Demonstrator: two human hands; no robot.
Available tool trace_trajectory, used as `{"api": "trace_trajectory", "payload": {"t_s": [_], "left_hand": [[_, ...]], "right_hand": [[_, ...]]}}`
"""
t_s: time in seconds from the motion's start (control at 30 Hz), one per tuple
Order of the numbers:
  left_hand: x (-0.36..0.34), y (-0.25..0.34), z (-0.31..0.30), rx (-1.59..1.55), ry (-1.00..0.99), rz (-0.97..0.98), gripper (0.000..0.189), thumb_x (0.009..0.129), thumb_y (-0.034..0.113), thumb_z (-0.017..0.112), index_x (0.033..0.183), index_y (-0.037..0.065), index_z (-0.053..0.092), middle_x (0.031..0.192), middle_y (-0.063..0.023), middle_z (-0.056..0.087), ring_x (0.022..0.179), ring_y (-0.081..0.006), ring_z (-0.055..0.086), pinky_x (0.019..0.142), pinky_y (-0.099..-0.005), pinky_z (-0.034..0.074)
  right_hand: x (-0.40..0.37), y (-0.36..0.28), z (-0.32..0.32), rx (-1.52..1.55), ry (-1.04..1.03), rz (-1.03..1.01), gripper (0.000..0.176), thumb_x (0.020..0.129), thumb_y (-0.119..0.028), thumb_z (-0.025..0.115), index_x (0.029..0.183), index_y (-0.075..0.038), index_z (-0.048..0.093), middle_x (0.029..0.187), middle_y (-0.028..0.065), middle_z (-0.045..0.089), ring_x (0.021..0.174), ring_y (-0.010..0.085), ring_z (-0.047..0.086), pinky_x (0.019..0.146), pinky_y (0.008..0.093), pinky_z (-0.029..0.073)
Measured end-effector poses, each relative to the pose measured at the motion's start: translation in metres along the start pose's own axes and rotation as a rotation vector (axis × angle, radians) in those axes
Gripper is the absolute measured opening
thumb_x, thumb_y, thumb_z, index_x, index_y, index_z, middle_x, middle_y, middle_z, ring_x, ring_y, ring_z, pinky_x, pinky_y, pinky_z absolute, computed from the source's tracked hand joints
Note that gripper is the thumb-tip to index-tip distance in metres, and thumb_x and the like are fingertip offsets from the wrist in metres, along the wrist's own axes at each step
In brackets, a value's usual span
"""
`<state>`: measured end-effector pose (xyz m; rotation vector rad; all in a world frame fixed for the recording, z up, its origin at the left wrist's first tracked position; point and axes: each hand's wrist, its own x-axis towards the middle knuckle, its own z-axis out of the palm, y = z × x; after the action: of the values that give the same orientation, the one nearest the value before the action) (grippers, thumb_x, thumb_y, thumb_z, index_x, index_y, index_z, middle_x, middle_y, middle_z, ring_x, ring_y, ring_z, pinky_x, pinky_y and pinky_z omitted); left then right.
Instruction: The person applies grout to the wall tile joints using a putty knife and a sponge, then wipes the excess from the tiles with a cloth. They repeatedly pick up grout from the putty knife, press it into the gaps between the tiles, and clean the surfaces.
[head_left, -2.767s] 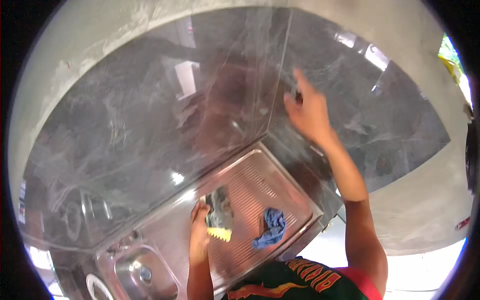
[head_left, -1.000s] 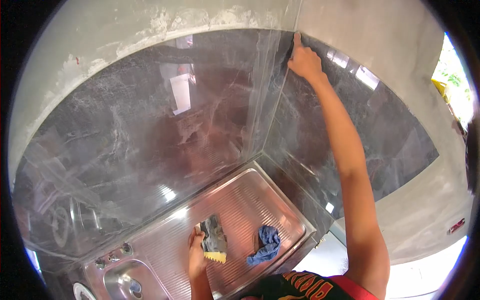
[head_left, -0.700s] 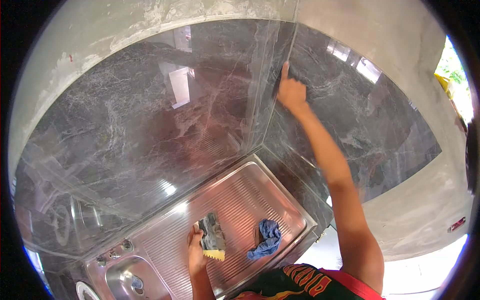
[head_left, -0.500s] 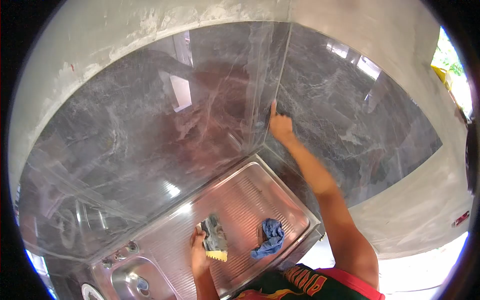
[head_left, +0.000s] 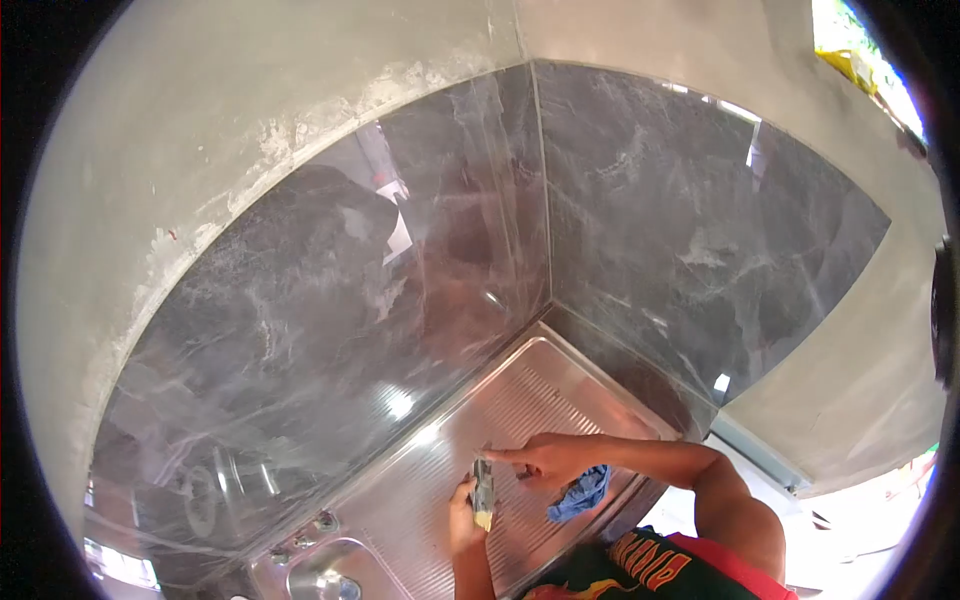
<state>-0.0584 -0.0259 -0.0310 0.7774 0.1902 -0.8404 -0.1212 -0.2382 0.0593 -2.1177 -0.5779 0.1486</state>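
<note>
In my left hand [head_left: 466, 521], closed around it, is a yellow notched spreader [head_left: 483, 500] that seems smeared with grey paste. It stands nearly edge-on to me, over the ribbed steel drainboard. My right hand [head_left: 556, 459] reaches in from the right with its index finger stretched out to the spreader's top end. That fingertip touches it or is very close; the other fingers are curled with nothing visible in them. A crumpled blue cloth [head_left: 581, 494] lies on the drainboard just below my right hand.
The steel sink unit [head_left: 545, 385] runs along the tiled walls, with its basin [head_left: 345, 561] and taps [head_left: 300, 541] at lower left. Glossy dark grey tiles [head_left: 300, 300] meet at a corner behind it. Bare plaster [head_left: 200, 130] surrounds the tiles.
My right hand has come down from the tile corner joint to the spreader. My left hand has turned the spreader from face-on to nearly edge-on. The view has shifted.
</note>
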Motion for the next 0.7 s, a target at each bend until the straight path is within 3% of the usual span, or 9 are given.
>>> {"api": "trace_trajectory", "payload": {"t_s": [0.1, 0.2, 0.27, 0.37, 0.47, 0.5, 0.57, 0.63, 0.7], "left_hand": [[-0.010, 0.010, 0.026, 0.069, 0.055, -0.036, 0.021, 0.080, 0.019, 0.050, 0.096, 0.005, 0.051, 0.064, -0.0031, 0.050, 0.048, -0.0126, 0.049, 0.038, -0.0219, 0.041], [-0.012, 0.022, 0.039, 0.095, 0.022, 0.062, 0.027, 0.081, 0.017, 0.047, 0.105, 0.004, 0.050, 0.070, -0.0028, 0.053, 0.051, -0.0108, 0.051, 0.040, -0.0186, 0.043], [-0.019, 0.036, 0.057, 0.239, -0.063, 0.065, 0.037, 0.082, 0.017, 0.047, 0.115, 0.001, 0.048, 0.085, -0.0068, 0.060, 0.063, -0.0152, 0.058, 0.056, -0.0277, 0.049], [-0.015, 0.042, 0.063, 0.388, -0.099, 0.169, 0.026, 0.082, 0.011, 0.049, 0.106, 0.001, 0.051, 0.092, -0.0029, 0.056, 0.082, -0.0118, 0.054, 0.073, -0.0249, 0.045], [-0.010, 0.041, 0.060, 0.421, -0.138, 0.169, 0.023, 0.083, 0.009, 0.048, 0.105, 0.002, 0.052, 0.094, -0.0029, 0.056, 0.085, -0.0108, 0.053, 0.075, -0.0243, 0.043], [-0.006, 0.035, 0.055, 0.395, 0.025, 0.170, 0.021, 0.083, 0.008, 0.049, 0.103, 0.003, 0.053, 0.092, -0.0019, 0.055, 0.085, -0.0104, 0.052, 0.074, -0.0241, 0.043], [-0.015, 0.040, 0.067, 0.408, -0.024, 0.163, 0.022, 0.083, 0.008, 0.049, 0.104, 0.002, 0.053, 0.092, -0.0019, 0.055, 0.085, -0.0108, 0.052, 0.075, -0.0239, 0.042], [-0.013, 0.038, 0.065, 0.427, -0.031, 0.158, 0.029, 0.082, 0.010, 0.052, 0.109, -0.001, 0.051, 0.098, -0.0035, 0.056, 0.091, -0.0123, 0.052, 0.077, -0.0226, 0.042], [-0.002, 0.029, 0.043, 0.473, 0.055, 0.177, 0.031, 0.082, 0.012, 0.052, 0.110, -0.001, 0.051, 0.100, -0.0051, 0.057, 0.091, -0.0135, 0.054, 0.078, -0.0237, 0.043]], "right_hand": [[-0.012, 0.009, 0.002, -0.314, 0.156, -0.094, 0.068, 0.071, -0.007, 0.053, 0.135, -0.014, 0.030, 0.075, 0.0151, 0.056, 0.064, 0.0303, 0.058, 0.058, 0.0409, 0.047], [-0.022, 0.005, -0.014, -0.420, 0.196, -0.126, 0.052, 0.070, -0.007, 0.055, 0.122, -0.012, 0.049, 0.111, 0.0147, 0.048, 0.104, 0.0325, 0.046, 0.086, 0.0422, 0.039], [-0.025, -0.005, -0.016, -0.254, 0.369, -0.086, 0.054, 0.070, -0.004, 0.056, 0.123, -0.011, 0.048, 0.111, 0.0163, 0.046, 0.108, 0.0342, 0.042, 0.092, 0.0423, 0.035], [-0.018, -0.021, -0.018, -0.141, 0.444, -0.005, 0.052, 0.070, -0.001, 0.056, 0.120, -0.010, 0.050, 0.117, 0.0193, 0.041, 0.112, 0.0347, 0.039, 0.094, 0.0402, 0.033], [-0.017, -0.019, -0.018, -0.009, 0.442, -0.004, 0.048, 0.070, 0.000, 0.056, 0.117, -0.010, 0.053, 0.120, 0.0213, 0.037, 0.115, 0.0361, 0.036, 0.096, 0.0402, 0.030], [-0.017, -0.018, -0.017, -0.096, 0.446, -0.002, 0.046, 0.069, 0.001, 0.056, 0.115, -0.009, 0.055, 0.120, 0.0219, 0.037, 0.115, 0.0365, 0.036, 0.096, 0.0400, 0.030], [-0.017, -0.016, -0.014, -0.186, 0.450, -0.004, 0.045, 0.069, 0.002, 0.056, 0.113, -0.009, 0.056, 0.119, 0.0225, 0.037, 0.115, 0.0368, 0.036, 0.096, 0.0398, 0.030], [-0.017, -0.015, -0.011, -0.226, 0.489, 0.010, 0.033, 0.069, 0.006, 0.056, 0.099, -0.007, 0.062, 0.119, 0.0166, 0.039, 0.111, 0.0289, 0.041, 0.093, 0.0356, 0.033], [-0.017, 0.003, -0.006, -0.122, 0.399, 0.019, 0.033, 0.068, 0.006, 0.055, 0.099, -0.006, 0.061, 0.118, 0.0154, 0.040, 0.112, 0.0284, 0.040, 0.093, 0.0350, 0.033]]}}
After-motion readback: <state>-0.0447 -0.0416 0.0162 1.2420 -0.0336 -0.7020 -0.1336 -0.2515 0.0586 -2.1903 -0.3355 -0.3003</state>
